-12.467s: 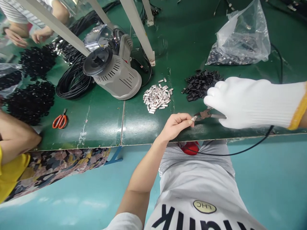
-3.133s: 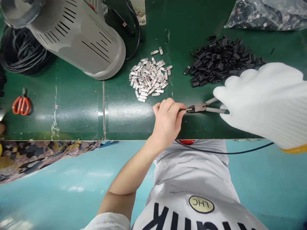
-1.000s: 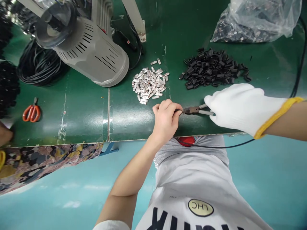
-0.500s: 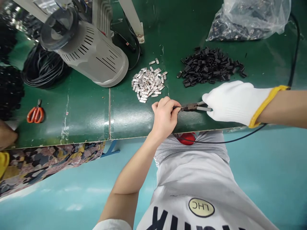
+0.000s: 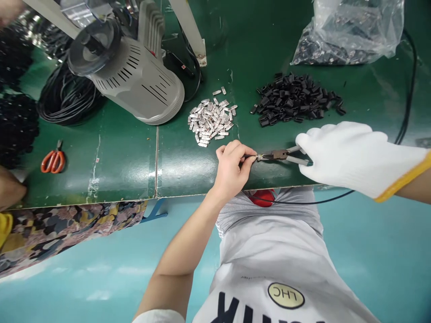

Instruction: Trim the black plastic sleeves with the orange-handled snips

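My bare left hand [image 5: 233,168] pinches a black cable at its end, close to the table's front edge. Small bright bits, perhaps wire ends or a metal piece, show just past the fingertips. In a white glove, my right hand [image 5: 350,157] grips the handles of long-nosed pliers [image 5: 280,155]. The pliers' tips point left at the cable end; whether they touch it I cannot tell. A length of the black cable [image 5: 313,203] loops below the table edge. Beyond my left hand lies a pile of small silver metal connector pieces [image 5: 211,120], and farther right a heap of black plastic sleeves [image 5: 296,99].
A grey machine [image 5: 134,80] stands at the back left beside coiled black cable [image 5: 65,105]. Orange-handled cutters [image 5: 54,159] lie on the green table [image 5: 117,166]. A clear plastic bag of parts [image 5: 346,38] sits at the back right. Another person's arm [image 5: 10,188] shows at far left.
The pliers and my right hand have drawn back to the right, and the handles are spread wider. Bright bits at the cable end now show. My left hand keeps its pinch.
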